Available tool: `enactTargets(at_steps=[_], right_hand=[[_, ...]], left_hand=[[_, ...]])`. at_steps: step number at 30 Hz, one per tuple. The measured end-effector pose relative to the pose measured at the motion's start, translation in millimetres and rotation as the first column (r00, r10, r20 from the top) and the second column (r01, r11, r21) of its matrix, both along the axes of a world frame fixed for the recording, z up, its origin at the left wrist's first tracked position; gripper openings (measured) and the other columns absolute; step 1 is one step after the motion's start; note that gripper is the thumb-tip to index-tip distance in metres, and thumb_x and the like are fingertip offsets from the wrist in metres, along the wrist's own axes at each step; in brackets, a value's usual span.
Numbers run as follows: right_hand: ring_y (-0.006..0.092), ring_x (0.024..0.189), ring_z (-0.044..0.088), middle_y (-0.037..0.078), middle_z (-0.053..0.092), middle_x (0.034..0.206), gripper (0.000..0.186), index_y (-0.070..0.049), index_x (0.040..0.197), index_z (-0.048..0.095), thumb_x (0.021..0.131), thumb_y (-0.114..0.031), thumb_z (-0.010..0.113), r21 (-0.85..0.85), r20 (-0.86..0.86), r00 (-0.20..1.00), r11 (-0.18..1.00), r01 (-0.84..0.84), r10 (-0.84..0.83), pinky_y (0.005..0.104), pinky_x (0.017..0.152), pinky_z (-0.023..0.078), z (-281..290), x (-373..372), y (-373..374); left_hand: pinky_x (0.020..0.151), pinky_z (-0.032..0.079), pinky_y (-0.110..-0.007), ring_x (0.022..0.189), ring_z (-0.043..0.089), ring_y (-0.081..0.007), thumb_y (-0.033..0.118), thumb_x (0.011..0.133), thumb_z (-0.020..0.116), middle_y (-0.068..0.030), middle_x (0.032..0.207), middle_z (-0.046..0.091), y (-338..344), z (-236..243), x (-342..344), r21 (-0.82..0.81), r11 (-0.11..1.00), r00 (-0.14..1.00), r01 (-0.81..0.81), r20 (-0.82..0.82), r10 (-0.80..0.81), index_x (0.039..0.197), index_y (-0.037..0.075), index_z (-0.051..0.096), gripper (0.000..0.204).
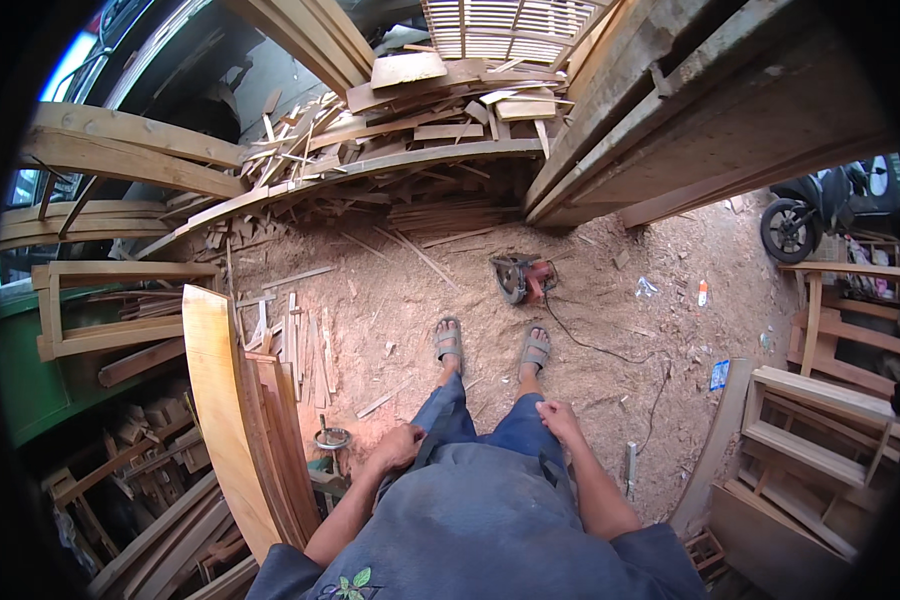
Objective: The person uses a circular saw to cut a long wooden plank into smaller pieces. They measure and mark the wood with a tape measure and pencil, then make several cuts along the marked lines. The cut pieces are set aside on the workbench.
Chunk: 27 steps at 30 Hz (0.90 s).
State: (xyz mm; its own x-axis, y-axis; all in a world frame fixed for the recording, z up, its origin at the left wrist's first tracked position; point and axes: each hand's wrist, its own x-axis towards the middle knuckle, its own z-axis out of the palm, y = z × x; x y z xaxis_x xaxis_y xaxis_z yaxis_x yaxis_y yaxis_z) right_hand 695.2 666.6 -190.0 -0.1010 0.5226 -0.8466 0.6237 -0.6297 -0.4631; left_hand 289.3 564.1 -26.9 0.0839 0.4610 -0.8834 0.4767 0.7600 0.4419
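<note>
My left hand (398,445) is at my left hip, its fingers curled in beside a dark strap (436,430) that hangs over my blue shorts (522,428). Against the other leg of the shorts rests my right hand (562,421), also with bent fingers. Whatever either hand may grip is hidden or too small to make out. Ahead of my sandalled feet, a red and black circular saw (523,279) lies on the sawdust-covered ground, apart from both hands. Its dark cord (595,345) trails off to the right.
Tall boards (215,400) stand close on my left, near a round metal wheel (332,438). Scrap wood (410,110) is heaped ahead. Wooden frames (820,425) and a motorcycle (810,215) stand to the right. Thin strips (310,345) litter the ground.
</note>
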Motion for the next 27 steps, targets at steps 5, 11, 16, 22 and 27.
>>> enactTargets(at_steps=[5,11,16,22,27], right_hand=[[0.0328,0.087,0.076,0.02,0.078,0.09,0.041,-0.006,0.1,0.081,0.095,-0.045,0.075,0.106,0.137,0.832,0.827,-0.552,0.538,0.0438,0.079,0.059,-131,8,90],[0.0411,0.089,0.075,0.023,0.077,0.093,0.031,-0.006,0.098,0.081,0.095,-0.035,0.074,0.185,0.262,0.826,0.814,-0.55,0.498,0.049,0.081,0.058,-308,-16,218],[0.0416,0.109,0.071,0.024,0.076,0.11,0.031,-0.007,0.115,0.077,0.097,-0.031,0.073,0.186,0.336,0.863,0.872,-0.453,0.376,0.0502,0.095,0.055,-412,-46,277],[0.0431,0.128,0.064,0.024,0.069,0.132,0.048,-0.005,0.133,0.066,0.093,-0.03,0.077,0.05,0.461,0.772,0.856,-0.515,0.437,0.0541,0.107,0.05,-481,-84,285],[0.0435,0.128,0.064,0.025,0.069,0.133,0.049,-0.001,0.125,0.067,0.087,-0.03,0.077,0.036,0.511,0.77,0.885,-0.464,0.383,0.06,0.111,0.047,-453,-119,278]], left_hand=[[0.104,0.055,-0.05,0.126,0.063,-0.049,0.043,0.096,0.076,-0.0341,0.142,0.058,-2,-83,60,-0.184,0.971,0.893,0.151,-0.397,-0.214,0.156,-0.001,0.045,0.08],[0.111,0.047,-0.056,0.134,0.054,-0.0535,0.068,0.081,0.081,-0.0407,0.151,0.041,35,-154,99,-0.299,0.954,0.806,-0.026,-0.571,-0.157,0.166,-0.009,0.013,0.134],[0.11,0.046,-0.057,0.131,0.054,-0.0517,0.072,0.078,0.081,-0.0359,0.146,0.044,51,-166,88,-0.254,0.967,0.685,-0.033,-0.71,-0.163,0.167,-0.006,0.015,0.136],[0.108,0.047,-0.057,0.128,0.055,-0.0532,0.069,0.078,0.082,-0.0348,0.146,0.044,63,-180,64,-0.296,0.939,0.674,-0.177,-0.731,-0.103,0.167,-0.002,0.018,0.131],[0.107,0.048,-0.057,0.125,0.057,-0.0538,0.068,0.079,0.082,-0.0352,0.146,0.044,73,-181,56,-0.278,0.951,0.654,-0.139,-0.746,-0.123,0.166,-0.003,0.021,0.127]])
